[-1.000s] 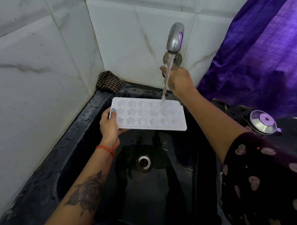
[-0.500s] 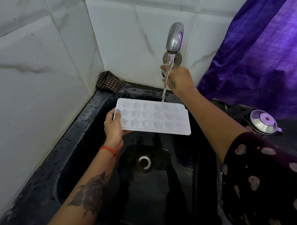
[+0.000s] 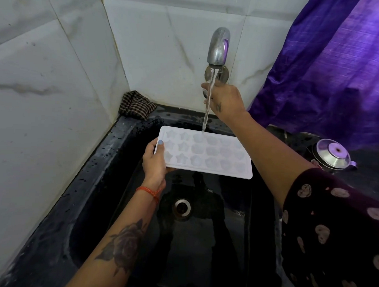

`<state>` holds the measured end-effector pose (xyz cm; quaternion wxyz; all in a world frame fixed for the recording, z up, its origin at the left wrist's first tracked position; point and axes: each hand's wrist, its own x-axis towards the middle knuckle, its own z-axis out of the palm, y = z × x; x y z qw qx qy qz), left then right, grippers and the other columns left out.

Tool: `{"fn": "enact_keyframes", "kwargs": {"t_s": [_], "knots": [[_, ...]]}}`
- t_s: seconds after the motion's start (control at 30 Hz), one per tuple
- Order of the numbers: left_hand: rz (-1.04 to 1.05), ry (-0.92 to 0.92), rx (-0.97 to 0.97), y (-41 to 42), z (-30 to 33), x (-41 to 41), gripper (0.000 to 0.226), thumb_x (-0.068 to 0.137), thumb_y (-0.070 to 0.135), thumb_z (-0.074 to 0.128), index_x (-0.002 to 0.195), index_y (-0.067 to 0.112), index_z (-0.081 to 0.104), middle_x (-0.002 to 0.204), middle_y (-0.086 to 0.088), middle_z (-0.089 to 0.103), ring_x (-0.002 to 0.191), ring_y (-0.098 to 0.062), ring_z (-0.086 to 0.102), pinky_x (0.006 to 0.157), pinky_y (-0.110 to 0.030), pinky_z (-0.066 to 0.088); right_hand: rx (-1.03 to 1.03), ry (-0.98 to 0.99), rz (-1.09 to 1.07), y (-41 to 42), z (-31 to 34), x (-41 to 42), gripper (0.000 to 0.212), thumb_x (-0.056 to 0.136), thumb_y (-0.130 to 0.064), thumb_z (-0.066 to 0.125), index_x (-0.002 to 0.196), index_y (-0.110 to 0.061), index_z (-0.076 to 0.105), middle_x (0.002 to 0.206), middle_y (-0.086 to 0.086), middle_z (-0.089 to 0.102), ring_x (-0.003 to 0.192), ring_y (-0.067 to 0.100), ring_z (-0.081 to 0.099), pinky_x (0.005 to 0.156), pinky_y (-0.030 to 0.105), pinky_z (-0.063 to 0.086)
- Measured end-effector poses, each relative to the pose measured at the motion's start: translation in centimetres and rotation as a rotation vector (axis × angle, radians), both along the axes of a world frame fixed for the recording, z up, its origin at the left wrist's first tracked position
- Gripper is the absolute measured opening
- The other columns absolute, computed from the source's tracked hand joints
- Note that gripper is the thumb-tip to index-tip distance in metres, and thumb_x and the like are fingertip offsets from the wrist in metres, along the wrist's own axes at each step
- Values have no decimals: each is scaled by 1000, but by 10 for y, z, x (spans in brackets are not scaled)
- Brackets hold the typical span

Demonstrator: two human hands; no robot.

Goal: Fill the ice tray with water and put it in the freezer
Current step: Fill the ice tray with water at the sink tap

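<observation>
A white ice tray [image 3: 215,163] with star and round moulds hangs level over the black sink [image 3: 110,162]. My left hand [image 3: 154,163] grips its left short edge, thumb on top. Water runs from the chrome tap [image 3: 218,46] in a thin stream [image 3: 207,105] onto the tray's far row, near the middle. My right hand [image 3: 225,100] reaches up under the spout and grips the tap handle at the wall; its fingers are hidden behind the hand.
The drain [image 3: 182,207] lies below the tray in the wet basin. A checked cloth [image 3: 137,105] sits in the sink's back left corner. A steel lidded pot [image 3: 332,154] stands on the counter at right, under a purple curtain [image 3: 328,68]. White tiled walls close the left and back.
My left hand has drawn the tray a little toward me and to the right, so the stream now lands on its far row. My right hand has stayed at the tap.
</observation>
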<state>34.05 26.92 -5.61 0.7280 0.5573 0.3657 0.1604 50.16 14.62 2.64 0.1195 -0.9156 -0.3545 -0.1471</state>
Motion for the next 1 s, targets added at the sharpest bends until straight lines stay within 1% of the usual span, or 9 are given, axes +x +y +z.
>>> {"fn": "enact_keyframes", "kwargs": {"t_s": [0.07,0.17,0.23,0.37,0.57,0.67,0.73,0.87,1.0], "knots": [[-7,0,-3,-3,-1,0,19,100,28,44,115,21,55,99,0,63,83,-15,63,63,-35,58,19,-1,7,0,0,0,38,91,-8,53,128,-2,56,119,24,58,97,43,60,80,50,49],[-16,10,-6,-6,-4,2,21,99,29,46,115,22,56,113,-7,64,96,-23,64,75,-45,58,45,-4,21,-1,-1,0,36,90,-8,54,125,-1,58,117,24,59,95,43,60,79,52,49],[-24,15,-3,-9,-4,3,20,98,29,46,115,24,56,115,-8,63,99,-25,64,79,-47,58,45,-6,23,0,-1,0,36,89,-7,54,125,-1,58,117,25,59,95,44,60,79,53,49],[-47,19,-8,-16,-5,6,18,98,31,46,112,27,56,113,-6,64,98,-24,64,75,-47,59,50,-3,10,0,-1,-1,36,89,-6,54,124,-1,58,111,24,62,93,43,60,79,53,49],[-85,0,-48,-27,-5,10,14,99,30,45,108,27,55,107,-4,64,93,-21,65,66,-38,58,30,-14,11,-1,0,-1,34,89,-6,55,122,-1,59,105,24,64,92,43,61,79,54,49],[-105,0,-55,-33,-7,13,15,99,30,45,110,26,55,104,-1,64,88,-18,64,60,-34,57,29,-24,8,-1,-1,-1,34,89,-6,55,122,0,59,107,25,63,91,43,61,78,54,49],[-116,0,-68,-36,-7,15,16,99,30,45,111,25,55,104,-1,63,88,-19,64,62,-35,58,52,-15,4,1,-4,2,32,89,-7,56,120,-1,60,110,22,62,90,41,62,78,52,51],[-131,0,-76,-41,-8,19,16,99,30,45,111,26,55,108,-4,63,93,-22,64,66,-38,58,22,64,-49,8,-7,8,26,91,-10,58,118,-8,58,115,10,62,91,28,66,85,40,55],[-130,0,-91,-45,-7,23,18,99,30,45,113,26,55,115,-6,63,100,-26,64,67,-39,58,41,23,-18,2,-7,6,35,90,-7,56,125,-4,58,116,19,62,95,38,63,84,49,51]]}}
